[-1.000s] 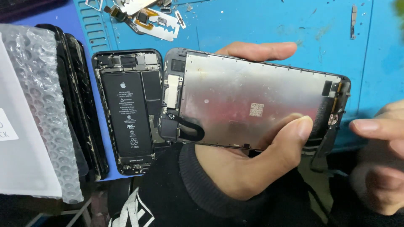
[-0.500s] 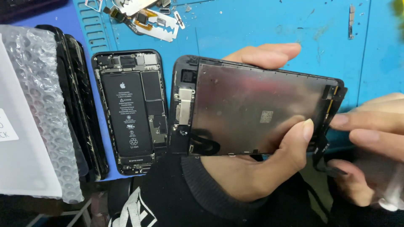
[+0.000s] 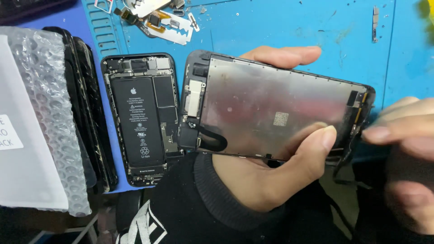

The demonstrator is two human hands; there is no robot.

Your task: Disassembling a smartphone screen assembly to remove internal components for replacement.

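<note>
Head view: we see the left hand (image 3: 271,176) holding a phone screen part (image 3: 275,113) up over the blue counter (image 3: 289,27). The back of the screen part, grey and shiny, faces us. The left fingers (image 3: 282,55) wrap over its top edge and the thumb presses on its bottom edge, so the hand grips it tight. The right hand (image 3: 402,149) is at 3 o'clock from the screen part, a bit blurry. Its fingers are pinched on the dark strip at the right end of the screen part. At 9 o'clock from the screen part, an opened phone (image 3: 142,117) lies flat on the counter with its battery showing. More dark phones (image 3: 86,104) and a bubble wrap bag (image 3: 45,113) lie farther out at 9 o'clock. Small metal bits (image 3: 167,18) lie at 11 o'clock.
</note>
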